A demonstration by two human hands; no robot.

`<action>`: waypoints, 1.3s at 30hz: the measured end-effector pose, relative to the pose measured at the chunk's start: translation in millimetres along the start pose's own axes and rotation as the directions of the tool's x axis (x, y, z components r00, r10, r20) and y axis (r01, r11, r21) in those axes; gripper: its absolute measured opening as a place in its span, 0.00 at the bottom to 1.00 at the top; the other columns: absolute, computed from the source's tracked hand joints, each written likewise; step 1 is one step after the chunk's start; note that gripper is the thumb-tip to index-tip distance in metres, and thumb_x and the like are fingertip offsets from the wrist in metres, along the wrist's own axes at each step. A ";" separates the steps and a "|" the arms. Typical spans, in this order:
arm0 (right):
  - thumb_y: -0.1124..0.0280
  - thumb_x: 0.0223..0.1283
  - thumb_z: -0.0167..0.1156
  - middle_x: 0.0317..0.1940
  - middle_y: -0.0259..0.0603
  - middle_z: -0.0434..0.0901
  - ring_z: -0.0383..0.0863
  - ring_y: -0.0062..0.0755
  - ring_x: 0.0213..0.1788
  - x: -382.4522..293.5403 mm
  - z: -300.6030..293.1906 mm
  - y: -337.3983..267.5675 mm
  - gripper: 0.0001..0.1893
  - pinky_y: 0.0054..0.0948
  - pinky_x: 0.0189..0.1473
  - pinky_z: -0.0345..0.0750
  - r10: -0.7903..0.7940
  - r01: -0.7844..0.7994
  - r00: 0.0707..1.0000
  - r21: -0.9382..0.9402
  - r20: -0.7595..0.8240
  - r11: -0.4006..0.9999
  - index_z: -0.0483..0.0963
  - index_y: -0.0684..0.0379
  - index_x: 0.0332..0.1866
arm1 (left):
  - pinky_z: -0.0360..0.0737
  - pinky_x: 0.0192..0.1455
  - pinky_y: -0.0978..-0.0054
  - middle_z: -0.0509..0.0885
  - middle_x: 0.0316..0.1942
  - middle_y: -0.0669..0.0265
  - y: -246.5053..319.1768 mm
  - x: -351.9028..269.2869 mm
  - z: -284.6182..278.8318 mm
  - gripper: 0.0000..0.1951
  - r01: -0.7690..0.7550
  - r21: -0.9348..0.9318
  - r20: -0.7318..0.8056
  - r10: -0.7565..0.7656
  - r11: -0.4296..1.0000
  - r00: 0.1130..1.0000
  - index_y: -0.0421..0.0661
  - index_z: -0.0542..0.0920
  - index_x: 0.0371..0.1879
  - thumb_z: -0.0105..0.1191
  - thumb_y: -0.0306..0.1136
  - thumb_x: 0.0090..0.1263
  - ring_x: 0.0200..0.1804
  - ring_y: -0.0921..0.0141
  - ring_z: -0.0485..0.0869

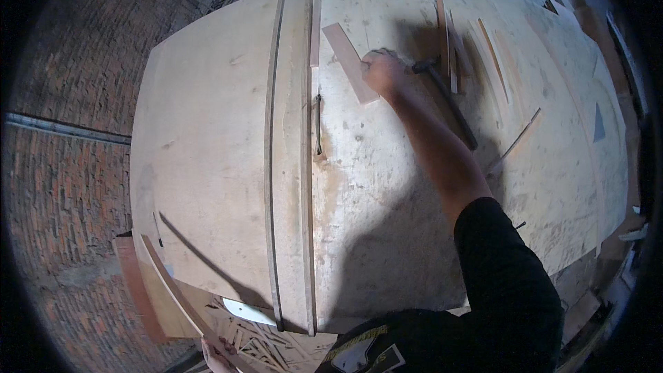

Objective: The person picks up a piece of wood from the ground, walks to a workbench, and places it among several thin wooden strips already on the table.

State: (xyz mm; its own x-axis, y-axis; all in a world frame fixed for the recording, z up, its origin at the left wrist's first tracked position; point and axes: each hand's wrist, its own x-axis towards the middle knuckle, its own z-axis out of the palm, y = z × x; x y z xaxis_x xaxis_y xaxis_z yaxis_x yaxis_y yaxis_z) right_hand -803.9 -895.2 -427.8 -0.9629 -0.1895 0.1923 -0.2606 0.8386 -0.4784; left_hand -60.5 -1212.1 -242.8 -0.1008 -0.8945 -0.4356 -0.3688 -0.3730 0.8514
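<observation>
My right hand reaches over the plywood worktop and grips the right edge of a short flat wooden board. That board slants on or just above the surface; I cannot tell which. To the right of the hand lies a hammer, its head close to my wrist. At the lower left, my left hand, partly cut off by the frame's edge, holds a long thin wooden strip that points up and away. The strip throws a shadow on the worktop.
Two long wooden battens run the worktop's depth. By the right one lie a slim metal tool and a short wood strip. Several thin strips lie far right. Wood scraps litter the floor; a brick wall stands left.
</observation>
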 end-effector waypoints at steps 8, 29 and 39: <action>0.48 0.47 0.75 0.50 0.51 0.88 0.88 0.52 0.53 24.0 17.5 -17.6 0.28 0.41 0.60 0.82 0.049 -0.045 0.984 -0.029 0.170 0.999 0.87 0.62 0.46 | 0.79 0.34 0.70 0.80 0.32 0.64 9.4 -33.0 24.2 0.20 0.019 0.122 -0.067 -0.011 0.992 0.998 0.43 0.80 0.55 0.43 0.48 0.87 0.29 0.69 0.79; 0.60 0.53 0.78 0.37 0.41 0.87 0.86 0.37 0.40 -22.0 -8.4 47.2 0.22 0.35 0.46 0.80 0.151 -0.117 0.988 0.563 -0.013 0.818 0.82 0.58 0.50 | 0.80 0.31 0.69 0.80 0.31 0.64 -43.3 -14.2 -5.5 0.20 0.085 0.070 -0.102 -0.077 0.994 0.992 0.44 0.80 0.55 0.45 0.49 0.86 0.29 0.68 0.80; 0.68 0.55 0.69 0.46 0.52 0.89 0.87 0.54 0.53 95.0 71.1 -35.2 0.13 0.42 0.60 0.81 -0.021 0.059 0.994 0.384 -0.103 0.921 0.87 0.55 0.46 | 0.80 0.35 0.71 0.83 0.34 0.66 -61.5 -43.6 -12.5 0.18 0.136 0.110 -0.098 -0.125 0.985 0.987 0.47 0.81 0.56 0.48 0.49 0.85 0.32 0.71 0.81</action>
State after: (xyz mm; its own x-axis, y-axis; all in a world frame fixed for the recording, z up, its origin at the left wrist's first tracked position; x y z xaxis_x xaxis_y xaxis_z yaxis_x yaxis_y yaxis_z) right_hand -891.2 -979.0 -453.7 -0.9448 -0.1530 0.2896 -0.3240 0.5654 -0.7585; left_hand -21.9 -1153.2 -272.5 0.0368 -0.8604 -0.5083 -0.4786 -0.4617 0.7468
